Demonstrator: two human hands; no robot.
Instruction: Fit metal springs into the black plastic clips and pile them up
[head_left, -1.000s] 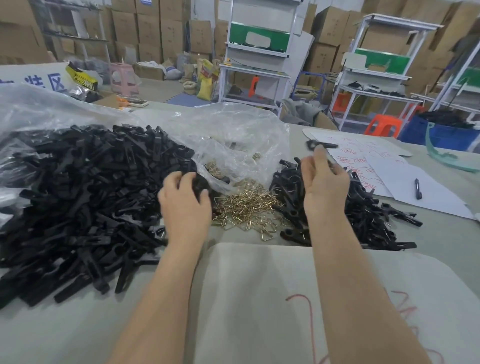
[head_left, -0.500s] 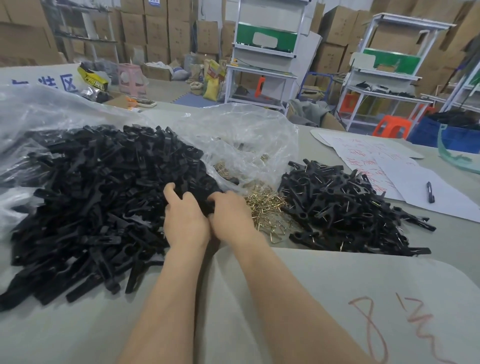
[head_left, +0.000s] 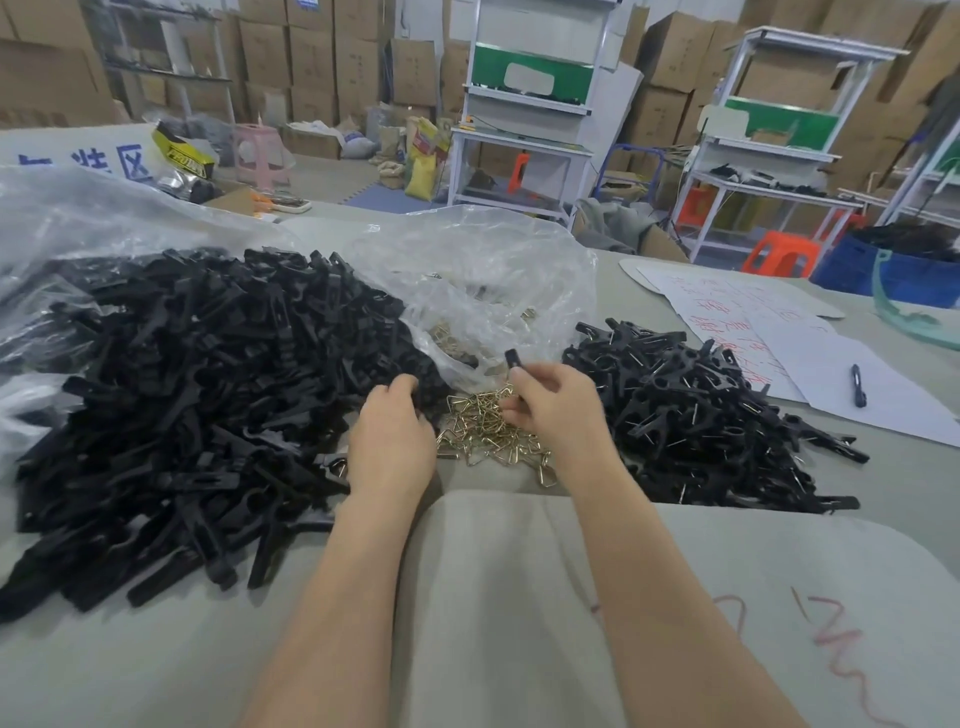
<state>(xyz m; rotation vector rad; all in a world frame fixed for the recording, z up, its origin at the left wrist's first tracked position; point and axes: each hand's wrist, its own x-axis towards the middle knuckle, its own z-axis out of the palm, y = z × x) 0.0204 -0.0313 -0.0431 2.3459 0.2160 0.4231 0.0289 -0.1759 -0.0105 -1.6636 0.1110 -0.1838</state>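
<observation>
Grey table (head_left: 156, 649) carries everything. Biggest item: loose heap of black plastic clips (head_left: 182, 389) on the person's left, spilling out of a clear bag; no wire visible in these, likely unsprung. Rigid moulded plastic, probably light and a bit slick. They lie tangled, so one should be drawn out by a free end rather than scooped. Next: finished pile (head_left: 701, 415) on the right, smaller, with wire glinting among the black; sprung clips go there. Behind the centre sits a crumpled plastic bag (head_left: 493, 291), thin and floppy, with a few springs inside. In front of it lies a small scatter of metal springs (head_left: 493, 436), brass-coloured bent wire loops between the two hands. Probably stiff, springy and light, and the hooked ends snag each other, so pinch a single loop by its closed end and shake it free. Left hand (head_left: 392, 441) is palm down at the heap's near edge, fingers curled into the clips; I can't tell if it has one. Right hand (head_left: 561, 410) hovers over the springs, thumb and fingers pinching one black clip (head_left: 514, 359) that sticks up above the knuckles. Grip looks low on the clip, top end free.
</observation>
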